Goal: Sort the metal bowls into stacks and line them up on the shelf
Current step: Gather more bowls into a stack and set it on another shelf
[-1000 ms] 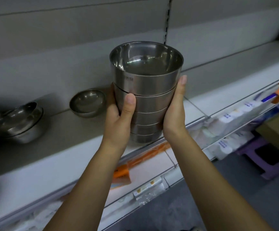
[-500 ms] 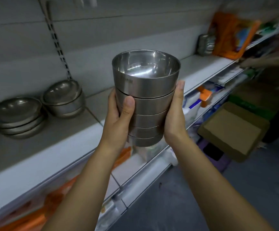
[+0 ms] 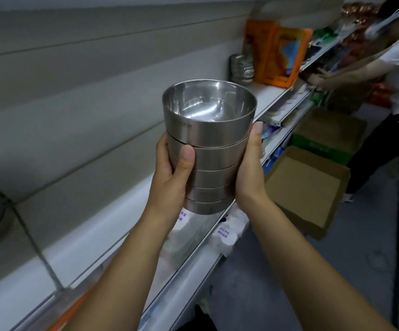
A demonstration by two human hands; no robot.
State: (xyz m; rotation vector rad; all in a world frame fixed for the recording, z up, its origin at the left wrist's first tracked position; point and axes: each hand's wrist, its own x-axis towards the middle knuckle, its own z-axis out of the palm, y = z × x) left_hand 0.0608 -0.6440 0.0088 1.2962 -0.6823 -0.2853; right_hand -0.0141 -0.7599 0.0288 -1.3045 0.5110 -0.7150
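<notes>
a stack of five nested steel bowls is held in the air, above the front edge of the white shelf. the left hand wraps its 9 o'clock side, thumb across the front; the right hand clasps its 3 o'clock side. toward 1 o'clock, another bowl stack sits on the shelf beside orange packages.

Brushed, glossy metal bowls, matt painted shelf, plain brown cardboard box
</notes>
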